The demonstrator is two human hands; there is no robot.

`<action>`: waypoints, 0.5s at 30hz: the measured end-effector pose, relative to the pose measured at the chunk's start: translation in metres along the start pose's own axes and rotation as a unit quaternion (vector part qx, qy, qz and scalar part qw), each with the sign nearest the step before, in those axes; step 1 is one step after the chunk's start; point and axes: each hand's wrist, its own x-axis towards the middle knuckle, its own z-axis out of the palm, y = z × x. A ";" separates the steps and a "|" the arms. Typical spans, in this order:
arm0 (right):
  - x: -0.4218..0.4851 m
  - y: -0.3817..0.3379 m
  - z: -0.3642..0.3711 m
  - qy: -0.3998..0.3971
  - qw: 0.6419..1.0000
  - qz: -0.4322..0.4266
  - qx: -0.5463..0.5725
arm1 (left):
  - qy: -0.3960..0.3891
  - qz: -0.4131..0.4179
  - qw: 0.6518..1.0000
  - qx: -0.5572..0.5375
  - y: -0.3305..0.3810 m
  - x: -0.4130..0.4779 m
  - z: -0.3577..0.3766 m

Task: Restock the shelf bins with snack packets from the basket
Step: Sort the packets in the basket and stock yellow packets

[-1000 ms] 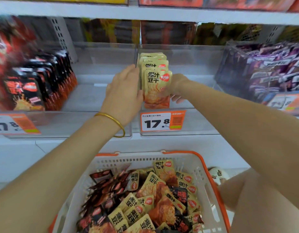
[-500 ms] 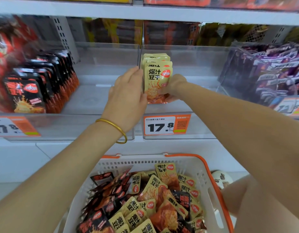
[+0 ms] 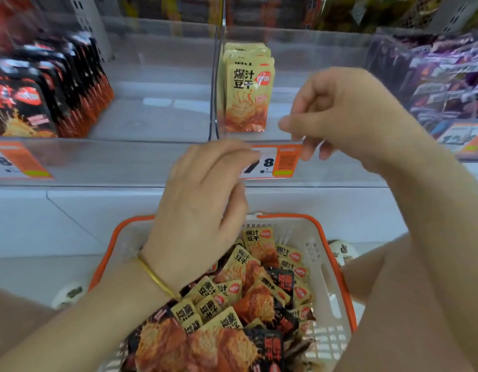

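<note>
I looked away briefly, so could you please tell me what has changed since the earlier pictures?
Both hands let go of the yellow packets and drew back from the bin: the left hand is over the basket, the right hand by the price tag, both empty. The yellow packets stay upright; the black packets are unmoved.

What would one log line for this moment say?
left hand: empty, over basket | right hand: empty, before price tag | yellow packets: upright in middle bin
</note>
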 end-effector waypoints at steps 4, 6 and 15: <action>-0.027 0.058 0.055 -0.245 0.958 0.125 -0.086 | -0.122 -0.043 0.992 -0.016 -0.016 -0.039 0.029; -0.016 0.112 0.094 -0.304 0.913 0.189 -0.194 | -0.153 -0.076 0.985 -0.020 -0.025 -0.046 0.039; -0.027 0.231 0.190 -0.142 0.915 0.377 0.020 | -0.198 -0.162 0.967 -0.012 -0.050 -0.061 0.053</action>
